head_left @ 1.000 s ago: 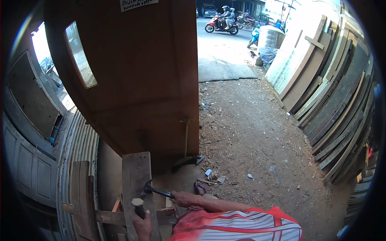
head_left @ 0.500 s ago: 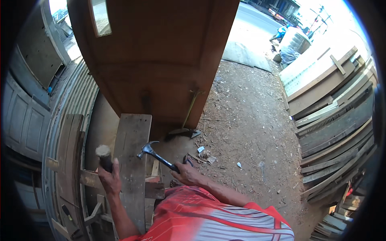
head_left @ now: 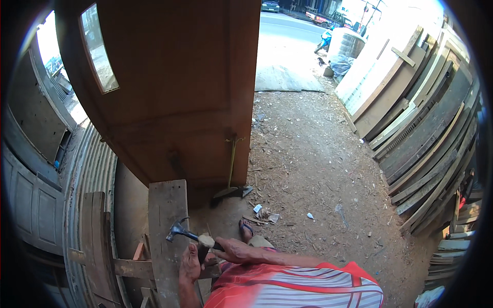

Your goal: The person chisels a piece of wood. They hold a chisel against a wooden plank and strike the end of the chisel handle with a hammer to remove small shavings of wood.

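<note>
1. Right hand (head_left: 231, 250) closed around the handle of a claw hammer (head_left: 186, 233), head over a grey plank (head_left: 167, 226)
2. Left hand (head_left: 191, 264) gripping a short dark tool (head_left: 204, 247) upright on the plank, its pale top beside the hammer handle
3. Brown wooden door (head_left: 169, 87) stands just behind the plank
</note>
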{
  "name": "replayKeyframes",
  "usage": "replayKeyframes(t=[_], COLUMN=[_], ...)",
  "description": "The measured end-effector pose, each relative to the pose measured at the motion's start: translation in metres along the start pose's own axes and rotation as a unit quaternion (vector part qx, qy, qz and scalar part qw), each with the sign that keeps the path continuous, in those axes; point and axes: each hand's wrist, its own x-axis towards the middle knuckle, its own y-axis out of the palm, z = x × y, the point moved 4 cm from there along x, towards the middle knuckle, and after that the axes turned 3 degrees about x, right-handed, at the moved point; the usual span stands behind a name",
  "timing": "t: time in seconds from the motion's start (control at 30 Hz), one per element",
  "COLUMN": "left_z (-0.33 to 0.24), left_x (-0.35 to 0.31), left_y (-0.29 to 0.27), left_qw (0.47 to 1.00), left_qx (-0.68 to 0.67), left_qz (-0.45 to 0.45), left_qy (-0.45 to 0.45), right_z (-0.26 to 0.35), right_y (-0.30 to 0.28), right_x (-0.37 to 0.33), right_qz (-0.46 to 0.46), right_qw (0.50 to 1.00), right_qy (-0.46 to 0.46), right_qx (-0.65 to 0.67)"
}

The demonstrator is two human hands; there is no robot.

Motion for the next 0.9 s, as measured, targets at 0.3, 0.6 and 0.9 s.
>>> replayKeyframes(t=[0.3,0.6,0.9], left_z=[0.04,0.053,0.041], left_x=[0.012,-0.006,-0.002], left_y=[-0.015,-0.016,-0.004], left_qw=[0.961,0.981,0.995], left_qx=[-0.265,-0.157,0.027], left_qz=[-0.029,-0.022,-0.011], left_qy=[-0.067,-0.111,-0.094], right_z=[0.017,0.007,0.001], right_y=[0.013,0.02,0.019], right_x=[-0.005,-0.011,-0.024], right_qz=[0.062,0.082,0.078], right_qw=[0.992,0.99,0.99], right_qy=[-0.109,-0.111,-0.079], right_qx=[0.032,0.011,0.082])
